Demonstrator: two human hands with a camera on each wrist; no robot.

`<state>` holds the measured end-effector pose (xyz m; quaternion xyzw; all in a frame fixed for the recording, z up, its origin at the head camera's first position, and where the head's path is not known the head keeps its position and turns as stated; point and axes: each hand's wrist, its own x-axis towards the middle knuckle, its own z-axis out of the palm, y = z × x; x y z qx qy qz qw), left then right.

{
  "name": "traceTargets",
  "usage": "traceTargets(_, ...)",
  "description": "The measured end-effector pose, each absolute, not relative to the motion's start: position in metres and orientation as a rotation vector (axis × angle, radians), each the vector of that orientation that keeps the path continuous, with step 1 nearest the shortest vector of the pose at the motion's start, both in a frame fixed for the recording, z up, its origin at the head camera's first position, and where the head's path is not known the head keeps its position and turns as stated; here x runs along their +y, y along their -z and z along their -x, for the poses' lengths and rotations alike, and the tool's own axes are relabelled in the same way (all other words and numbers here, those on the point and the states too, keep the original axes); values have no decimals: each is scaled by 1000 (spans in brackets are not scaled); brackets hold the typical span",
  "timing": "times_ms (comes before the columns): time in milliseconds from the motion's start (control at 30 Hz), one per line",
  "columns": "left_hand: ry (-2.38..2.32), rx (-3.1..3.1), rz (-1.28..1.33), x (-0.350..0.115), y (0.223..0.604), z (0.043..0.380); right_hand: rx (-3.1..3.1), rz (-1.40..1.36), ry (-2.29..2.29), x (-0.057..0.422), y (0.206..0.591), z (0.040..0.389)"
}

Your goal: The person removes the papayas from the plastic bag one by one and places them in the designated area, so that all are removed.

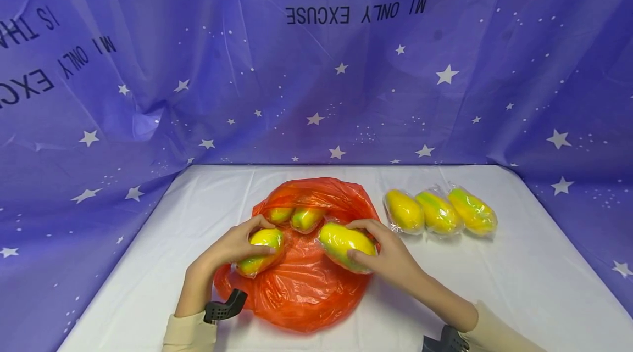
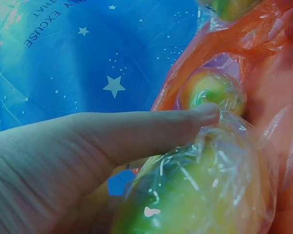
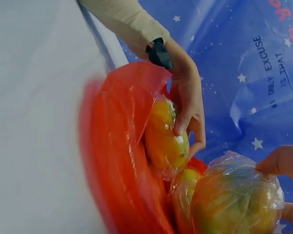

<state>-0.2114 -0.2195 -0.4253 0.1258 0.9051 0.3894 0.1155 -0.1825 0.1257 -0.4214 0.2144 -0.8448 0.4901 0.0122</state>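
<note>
My left hand (image 1: pixel 245 242) grips a yellow-green mango (image 1: pixel 267 239) wrapped in clear plastic, over the left part of a red plastic bag (image 1: pixel 301 297). On the right, my right hand (image 1: pixel 386 245) holds another wrapped mango (image 1: pixel 346 242) above the bag, thumb on the near side and fingers over the top. Between and behind them, two more mangoes (image 1: pixel 305 218) lie inside the bag's raised far side. The left wrist view shows my left thumb lying along its wrapped mango (image 2: pixel 200 190). Part of each held mango is hidden by the hand.
Three wrapped mangoes (image 1: pixel 440 212) lie in a row at the back right of the white-covered table (image 1: pixel 494 286). A purple star-printed curtain (image 1: pixel 316 77) hangs behind and at both sides. Black bands (image 1: pixel 225 307) sit on both wrists.
</note>
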Motion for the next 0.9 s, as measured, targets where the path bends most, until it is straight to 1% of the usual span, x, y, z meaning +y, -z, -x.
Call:
traceTargets(300,-1166,2628,-348,-219,425,210,-2632,-537,-1484,149,423,179)
traceTargets(900,-1167,2636,-356,-218,425,211,-2632,-376,-1360,193,422,169)
